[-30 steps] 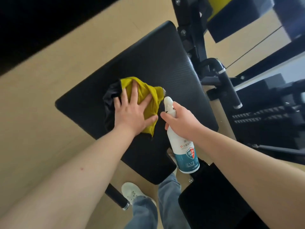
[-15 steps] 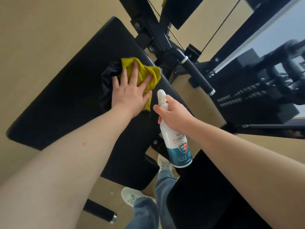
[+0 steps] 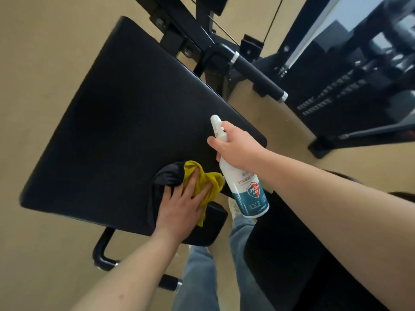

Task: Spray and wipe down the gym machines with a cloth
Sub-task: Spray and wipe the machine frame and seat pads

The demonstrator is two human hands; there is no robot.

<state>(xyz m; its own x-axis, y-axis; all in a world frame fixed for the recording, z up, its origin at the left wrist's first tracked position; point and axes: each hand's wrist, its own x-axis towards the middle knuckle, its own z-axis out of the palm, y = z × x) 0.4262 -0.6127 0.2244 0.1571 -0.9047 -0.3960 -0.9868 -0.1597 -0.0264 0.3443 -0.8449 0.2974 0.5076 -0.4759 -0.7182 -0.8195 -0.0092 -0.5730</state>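
At the near right corner of the black pad (image 3: 125, 113), as seen in the head view, the left hand (image 3: 179, 207) presses the cloth (image 3: 202, 182) flat against the padding. Its fingers (image 3: 190, 182) are straight and spread, not gripping. The cloth is yellow with a dark part bunched on its left.

The right hand (image 3: 238, 147) holds the spray bottle (image 3: 244, 187) just right of the cloth, fingers wrapped round its neck and nozzle pointing away. The bottle base partly covers a light shoe (image 3: 233, 207).

Beyond the pad stand a black frame (image 3: 179, 25), a foam-gripped handle (image 3: 258, 77) and a weight stack (image 3: 332, 97). A curved bar (image 3: 105, 250) projects below the pad, over the tan floor (image 3: 33, 63). Jeans (image 3: 197, 277) show between the arms.
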